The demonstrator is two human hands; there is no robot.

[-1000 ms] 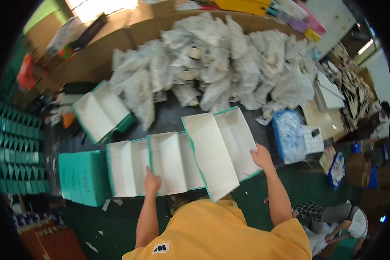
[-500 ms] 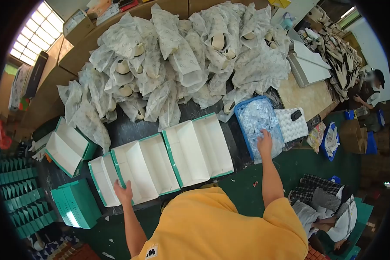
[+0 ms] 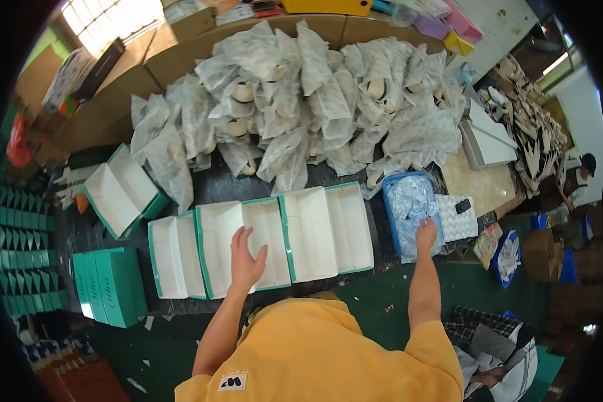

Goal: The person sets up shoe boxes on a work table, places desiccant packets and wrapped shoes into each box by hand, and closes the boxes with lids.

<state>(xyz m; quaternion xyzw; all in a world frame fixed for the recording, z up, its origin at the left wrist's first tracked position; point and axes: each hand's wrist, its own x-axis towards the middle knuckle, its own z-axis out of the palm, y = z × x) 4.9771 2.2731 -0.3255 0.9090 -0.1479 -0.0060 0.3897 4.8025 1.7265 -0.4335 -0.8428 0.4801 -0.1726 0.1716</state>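
Observation:
Above the middle one of three open white boxes with green edges, my left hand (image 3: pixel 248 260) is held with its fingers apart and nothing in it. The middle box (image 3: pixel 222 248) lies between the left box (image 3: pixel 169 258) and the right box (image 3: pixel 308 234). At the blue tray (image 3: pixel 394 224), my right hand (image 3: pixel 426 234) has its fingers closed over small clear packets (image 3: pixel 412 197); whatever they pinch is too small to make out.
Wrapped shoes (image 3: pixel 281 100) are heaped along the back. Another open box (image 3: pixel 117 191) lies tilted at the left, behind closed green boxes (image 3: pixel 110 285). A phone (image 3: pixel 462 206) rests on a white padded sheet (image 3: pixel 451 224). Co-workers are at the right.
The right box has been set down beside the others, and my right hand has gone from it to the blue tray and closed. My left hand has moved right, off the boxes' edge.

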